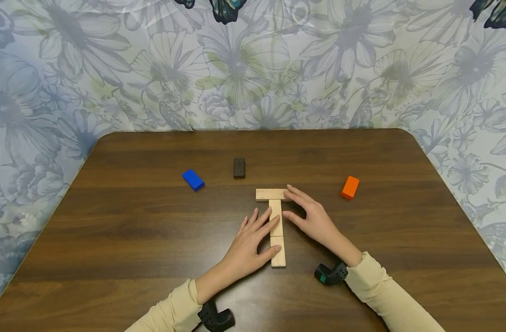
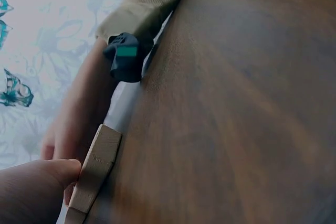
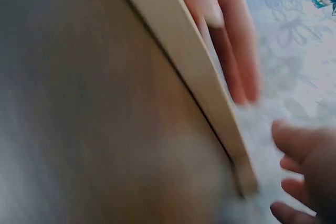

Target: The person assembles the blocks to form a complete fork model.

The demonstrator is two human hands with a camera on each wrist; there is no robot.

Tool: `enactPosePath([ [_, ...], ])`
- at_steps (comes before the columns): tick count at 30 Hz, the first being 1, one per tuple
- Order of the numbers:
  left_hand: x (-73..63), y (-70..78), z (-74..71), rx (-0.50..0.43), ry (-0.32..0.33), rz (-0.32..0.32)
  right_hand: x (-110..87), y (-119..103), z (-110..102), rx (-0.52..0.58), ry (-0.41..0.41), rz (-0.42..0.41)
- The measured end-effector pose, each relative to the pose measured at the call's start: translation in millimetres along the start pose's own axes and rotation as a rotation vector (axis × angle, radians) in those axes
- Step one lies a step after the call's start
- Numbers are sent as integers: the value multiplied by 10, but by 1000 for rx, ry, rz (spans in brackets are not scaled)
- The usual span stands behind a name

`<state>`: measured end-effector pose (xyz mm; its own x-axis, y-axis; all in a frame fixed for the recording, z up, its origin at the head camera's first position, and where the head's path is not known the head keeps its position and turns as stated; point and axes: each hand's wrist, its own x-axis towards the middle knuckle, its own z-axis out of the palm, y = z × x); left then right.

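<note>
Three pale wooden blocks lie in a T on the table: a crosswise top block point(image 1: 269, 195), a middle block point(image 1: 275, 206) and a lower block point(image 1: 278, 259) end to end below it. My left hand point(image 1: 247, 246) spreads over the stem from the left, its thumb on the lower block and its fingertips at the middle one. In the left wrist view that thumb point(image 2: 63, 170) touches the block's side. From the right, my right hand point(image 1: 315, 221) reaches with extended fingers to the top block's right end. The right wrist view, blurred, shows its thumb and fingers apart.
Beyond the T, a blue block point(image 1: 193, 180) lies to the left, a dark brown block point(image 1: 239, 168) near the middle and an orange block point(image 1: 350, 187) to the right. The brown table point(image 1: 111, 221) has its far edge by flowered wallpaper point(image 1: 244, 69). Black devices sit on both wrists.
</note>
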<state>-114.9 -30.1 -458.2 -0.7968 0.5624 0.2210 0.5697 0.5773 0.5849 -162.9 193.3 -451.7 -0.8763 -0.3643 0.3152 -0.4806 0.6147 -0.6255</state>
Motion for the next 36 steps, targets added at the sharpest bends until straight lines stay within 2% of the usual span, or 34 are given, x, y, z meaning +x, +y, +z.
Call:
enactPosePath([
  [3, -5, -2, 7, 8, 4, 0, 34, 86, -214, -14, 67, 14],
  [5, -8, -3, 9, 9, 5, 0, 44, 183, -403, -39, 141, 34],
  [7, -10, -4, 10, 12, 4, 0, 25, 310, -595, -58, 210, 81],
  [9, -13, -6, 11, 14, -1, -2, -21, 442, -769, -69, 245, 155],
  [12, -15, -8, 11, 13, -5, -7, -110, 622, -953, -81, 201, 278],
  [15, -18, -9, 10, 10, -6, -12, -170, 757, -1059, -78, 82, 351],
  [19, -19, -10, 8, 13, -4, -14, -202, 845, -1112, -60, -63, 393],
  [21, -18, -12, 8, 17, -2, -13, -203, 853, -1114, -55, -104, 404],
  [23, -15, -12, 7, 20, 1, -12, -201, 858, -1103, -53, -112, 402],
  [28, -14, -12, 4, 23, 4, -9, -196, 823, -1031, -87, -31, 378],
  [36, -22, -11, 11, 20, -4, -8, -183, 808, -910, -157, 156, 254],
])
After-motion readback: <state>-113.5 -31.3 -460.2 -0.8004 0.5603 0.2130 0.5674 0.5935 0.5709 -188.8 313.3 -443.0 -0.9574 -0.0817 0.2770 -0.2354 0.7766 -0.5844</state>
